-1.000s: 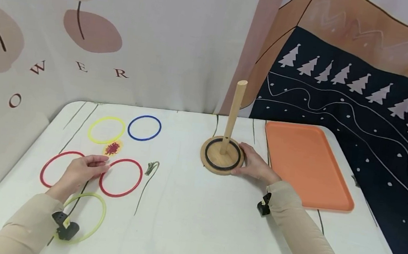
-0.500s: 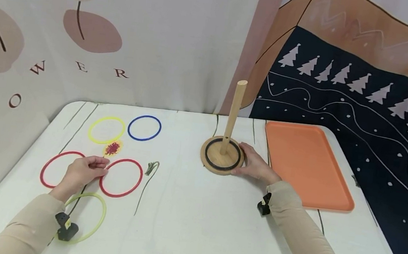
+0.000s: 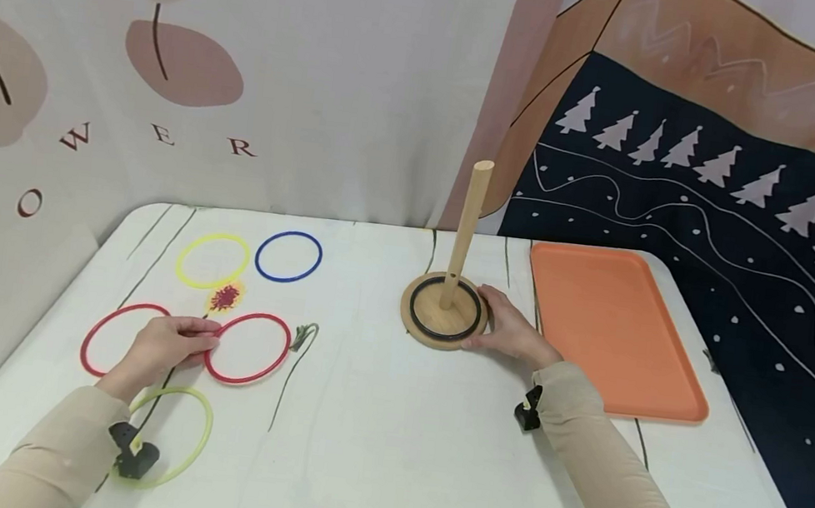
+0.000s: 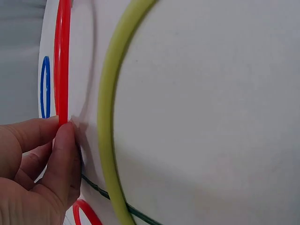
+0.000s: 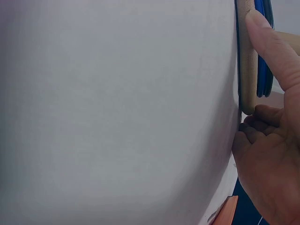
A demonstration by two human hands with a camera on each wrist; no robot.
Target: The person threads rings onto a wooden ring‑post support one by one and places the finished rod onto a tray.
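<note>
At the left of the table my left hand (image 3: 159, 347) pinches the edge of a red ring (image 3: 242, 383) between thumb and fingers. In the left wrist view this red ring (image 4: 64, 56) stands edge-on, tilted up off the cloth. My right hand (image 3: 515, 333) grips the right rim of a wooden ring-toss stand (image 3: 445, 319), thumb on the near side, fingers at the far side. Its post (image 3: 467, 227) rises from the round base. A dark ring (image 3: 443, 338) lies on the base around the post; in the right wrist view blue shows there.
Lying on the cloth are another red ring (image 3: 87, 335), a yellow ring (image 3: 178, 261), a blue ring (image 3: 286, 279) and a yellow-green ring (image 3: 208, 424) under the left forearm. An orange tray (image 3: 617, 336) is at the right. A patterned curtain (image 3: 363, 115) hangs behind.
The pinched red ring has tilted up and shifted slightly right and away, lifting off the cloth. My left fingers have closed on its edge. The right hand and stand have stayed in place.
</note>
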